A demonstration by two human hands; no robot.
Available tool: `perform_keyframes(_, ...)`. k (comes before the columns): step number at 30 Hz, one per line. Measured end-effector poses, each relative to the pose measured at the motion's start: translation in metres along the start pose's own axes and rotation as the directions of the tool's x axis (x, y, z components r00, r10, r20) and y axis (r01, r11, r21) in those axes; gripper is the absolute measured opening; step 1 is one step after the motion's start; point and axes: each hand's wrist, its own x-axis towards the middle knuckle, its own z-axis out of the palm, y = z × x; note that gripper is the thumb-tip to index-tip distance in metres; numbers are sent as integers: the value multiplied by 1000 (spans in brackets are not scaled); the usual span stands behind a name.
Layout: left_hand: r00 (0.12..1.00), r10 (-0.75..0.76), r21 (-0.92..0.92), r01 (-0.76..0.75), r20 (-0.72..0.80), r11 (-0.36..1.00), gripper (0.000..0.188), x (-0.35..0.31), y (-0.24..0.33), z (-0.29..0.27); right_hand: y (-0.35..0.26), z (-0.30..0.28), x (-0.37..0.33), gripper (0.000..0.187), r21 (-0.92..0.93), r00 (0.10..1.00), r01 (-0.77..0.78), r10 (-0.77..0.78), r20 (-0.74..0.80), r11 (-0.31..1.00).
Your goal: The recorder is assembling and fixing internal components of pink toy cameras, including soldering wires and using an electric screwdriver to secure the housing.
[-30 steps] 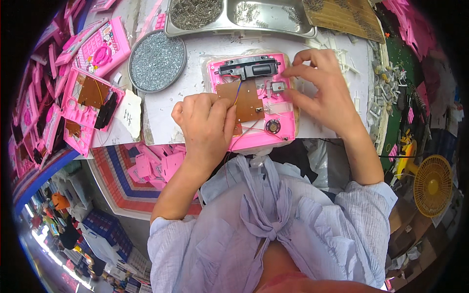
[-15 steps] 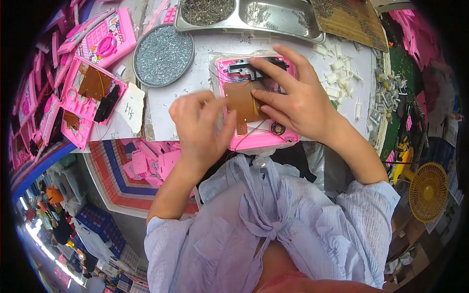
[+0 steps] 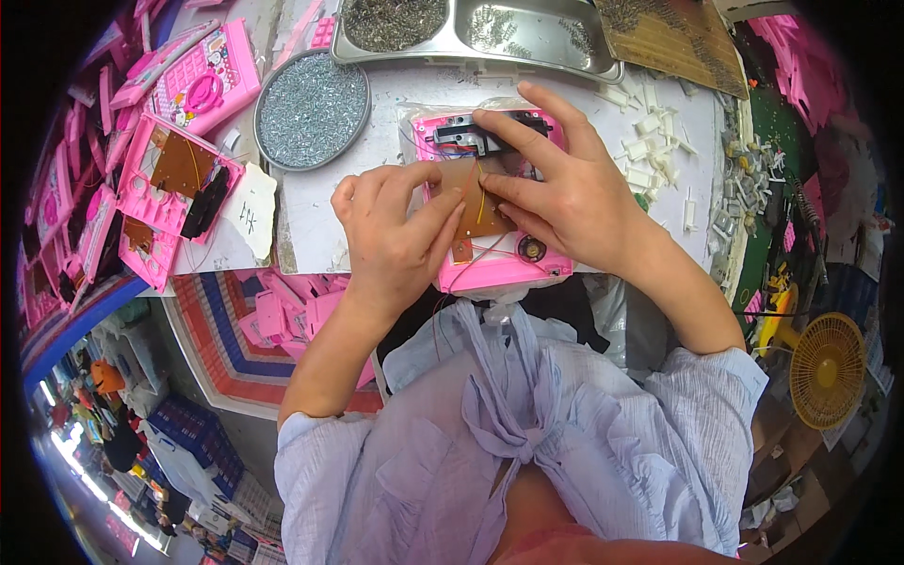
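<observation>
A pink plastic toy shell (image 3: pixel 480 275) lies at the table's front edge, its inside facing up. A brown circuit board (image 3: pixel 492 222) sits in it, with a black plastic part (image 3: pixel 461 137) along the far side and a small round speaker (image 3: pixel 531 248) at the near right. My left hand (image 3: pixel 394 231) is closed over the board's left side, thumb and forefinger pinching a thin wire (image 3: pixel 471 179). My right hand (image 3: pixel 589 193) is spread over the shell's right side. Its forefinger touches the black part, and lower fingertips rest on the board by a yellow wire (image 3: pixel 483 202).
Left of the shell stands a round dish of small screws (image 3: pixel 313 111). A metal tray (image 3: pixel 537 68) with springs is at the back. White plastic pieces (image 3: pixel 650 141) lie to the right. More pink shells (image 3: pixel 179 179) pile up at left, and a yellow fan (image 3: pixel 827 369) stands lower right.
My left hand, blurred before, has moved slightly right and closed on a thin wire over the board. My right hand has hardly moved.
</observation>
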Motion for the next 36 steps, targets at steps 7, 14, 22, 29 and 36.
perform_keyframes(7,995,-98,-46,97,-22,994,21,-9,0,1,-2,-1,21,24,8,998,36,-35,-50,999)
perform_keyframes(14,981,-163,-167,144,-105,975,20,-13,1,12,-6,27,56,15,-181,995,17,-34,-90,983)
perform_keyframes(22,975,-143,-202,107,-172,974,22,-3,-6,8,2,27,56,11,17,997,32,-30,-77,999)
perform_keyframes(29,999,-26,-309,16,-27,951,18,40,-18,-10,15,3,34,7,171,991,-50,70,-113,984)
perform_keyframes(36,876,-31,-315,206,482,927,15,99,-15,-37,27,-5,18,9,187,985,-74,101,-142,980)
